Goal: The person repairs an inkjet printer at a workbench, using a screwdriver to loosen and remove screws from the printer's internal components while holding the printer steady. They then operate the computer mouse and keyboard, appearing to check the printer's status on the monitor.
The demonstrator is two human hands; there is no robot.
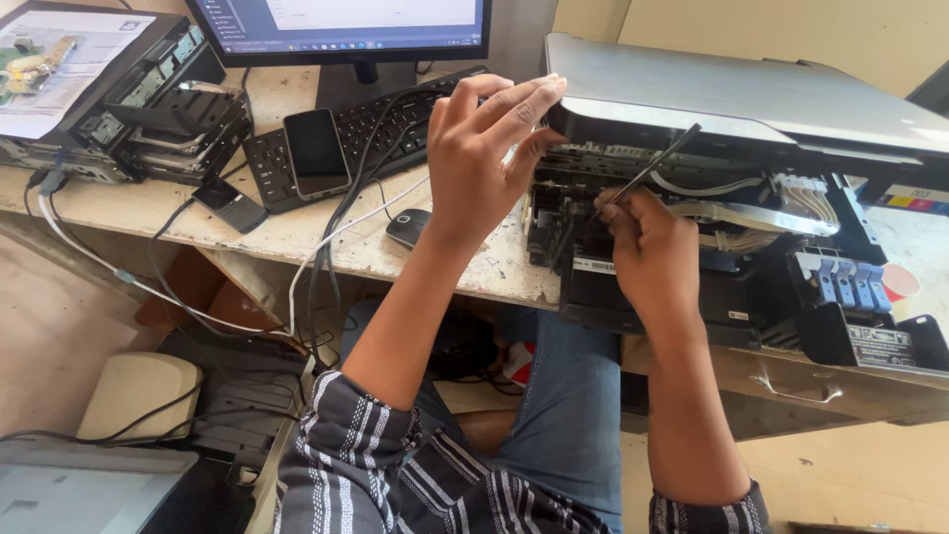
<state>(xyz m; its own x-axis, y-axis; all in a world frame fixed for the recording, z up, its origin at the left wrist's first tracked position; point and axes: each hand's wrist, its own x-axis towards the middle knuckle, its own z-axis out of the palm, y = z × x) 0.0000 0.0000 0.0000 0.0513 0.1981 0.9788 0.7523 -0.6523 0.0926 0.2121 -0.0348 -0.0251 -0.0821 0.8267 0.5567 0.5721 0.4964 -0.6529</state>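
Observation:
An opened black inkjet printer (771, 267) sits on the desk at the right, its grey scanner lid (732, 94) raised. My left hand (484, 148) grips the lid's front left corner and holds it up. My right hand (647, 252) is inside the open body, shut on a thin dark tool (657, 163) whose shaft slants up toward the lid. White ribbon tubes (771, 213) and a row of blue ink cartridges (850, 282) lie just right of that hand.
A keyboard (366, 133) with a phone (316, 150) on it, a mouse (408, 227), a monitor (346, 30) and a second dismantled printer (119, 94) fill the left of the worn desk (297, 237). Cables hang to the floor over boxes (138, 396).

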